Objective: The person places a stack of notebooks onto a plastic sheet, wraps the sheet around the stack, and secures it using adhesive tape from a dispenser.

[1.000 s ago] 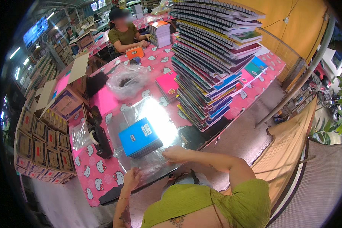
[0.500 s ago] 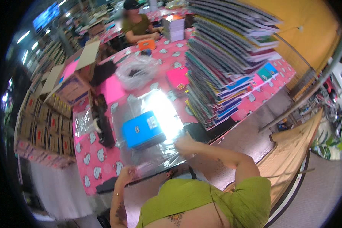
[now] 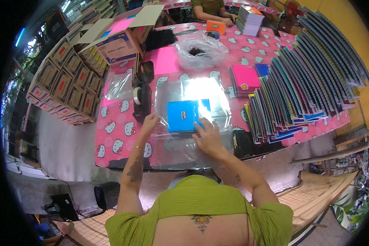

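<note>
One blue notebook (image 3: 183,116) is laid on clear plastic (image 3: 174,152) on the table (image 3: 123,141). Left of the blue notebook, the plastic's edge is pinched by the left hand (image 3: 151,122), its fingers drawn together. The blue notebook's lower right corner is touched by the right hand (image 3: 209,137), which is spread loosely and flat. A tape dispenser (image 3: 142,100) is set farther left of the blue notebook; beyond it, a bag (image 3: 205,47) is placed. Right of the blue notebook, pink notebooks (image 3: 245,77) and many spiral notebooks (image 3: 293,84) are stacked.
</note>
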`<state>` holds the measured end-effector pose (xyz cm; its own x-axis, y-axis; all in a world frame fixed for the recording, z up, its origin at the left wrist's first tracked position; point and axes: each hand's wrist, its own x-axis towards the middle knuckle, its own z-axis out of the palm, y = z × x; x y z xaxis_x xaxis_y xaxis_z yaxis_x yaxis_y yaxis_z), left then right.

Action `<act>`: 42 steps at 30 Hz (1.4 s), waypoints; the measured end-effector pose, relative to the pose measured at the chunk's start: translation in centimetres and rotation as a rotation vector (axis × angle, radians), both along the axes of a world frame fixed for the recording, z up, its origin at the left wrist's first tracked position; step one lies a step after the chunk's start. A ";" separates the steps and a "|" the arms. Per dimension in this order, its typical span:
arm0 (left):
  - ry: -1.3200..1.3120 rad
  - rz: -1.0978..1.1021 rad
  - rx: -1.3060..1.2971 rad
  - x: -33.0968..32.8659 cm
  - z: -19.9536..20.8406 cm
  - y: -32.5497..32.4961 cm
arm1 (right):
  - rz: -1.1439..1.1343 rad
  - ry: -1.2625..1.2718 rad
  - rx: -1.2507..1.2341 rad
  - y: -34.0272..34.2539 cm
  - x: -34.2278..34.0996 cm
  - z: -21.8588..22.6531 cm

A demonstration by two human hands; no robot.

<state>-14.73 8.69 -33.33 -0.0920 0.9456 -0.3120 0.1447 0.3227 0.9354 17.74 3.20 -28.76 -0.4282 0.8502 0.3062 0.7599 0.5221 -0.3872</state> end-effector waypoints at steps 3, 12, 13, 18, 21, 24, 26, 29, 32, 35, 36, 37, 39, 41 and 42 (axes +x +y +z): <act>-0.323 -0.055 -0.127 0.7 -0.4 0.5 | 0.093 -0.053 -0.009 -0.1 -1.3 -1.7; -0.332 -0.061 -0.224 1.7 -0.3 0.8 | 0.083 -0.120 -0.052 -0.1 -2.4 -1.5; -0.247 -0.083 -0.173 0.9 -1.1 0.8 | 0.083 -0.118 -0.049 -0.1 -2.6 -1.5; 0.506 0.213 0.270 -0.1 0.0 -0.6 | 0.071 -0.133 -0.064 0.7 -2.7 -1.9; 0.618 0.215 0.758 6.7 7.6 3.6 | 0.031 -0.131 -0.098 0.5 -2.9 -2.3; 0.760 -0.196 0.875 9.5 4.8 12.0 | 0.031 -0.144 -0.107 -0.1 -3.7 -1.5; 0.907 -0.324 0.795 9.4 0.2 17.2 | 0.036 -0.134 -0.118 -0.2 -4.1 -1.2; 1.085 -0.444 0.678 9.1 -3.7 21.0 | 0.045 -0.149 -0.130 0.0 -4.1 -1.4; 1.038 -0.491 0.706 11.7 -1.4 20.7 | 0.001 -0.138 -0.133 0.3 -3.4 -1.5; 1.042 -0.473 0.741 10.8 -0.4 20.6 | 0.013 -0.143 -0.136 0.1 -3.7 -1.3; 1.061 -0.485 0.734 10.2 -1.1 20.5 | 0.023 -0.140 -0.123 0.0 -3.9 -1.2; 1.080 -0.497 0.726 9.6 -1.7 20.3 | 0.034 -0.138 -0.110 -0.1 -4.1 -1.0; 1.082 -0.488 0.837 10.8 -0.8 20.0 | 0.016 -0.131 -0.099 0.1 -3.8 -1.2; 1.095 -0.533 0.835 11.4 0.4 19.7 | 0.008 -0.112 -0.095 0.1 -3.7 -1.3; 1.107 -0.581 0.778 11.4 1.0 19.7 | 0.007 -0.115 -0.093 0.1 -3.7 -1.3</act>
<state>-3.34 28.43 -32.28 0.5029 0.8256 0.2561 0.8170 -0.5507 0.1709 14.08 3.27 -30.06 -0.4617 0.8696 0.1749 0.7984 0.4934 -0.3452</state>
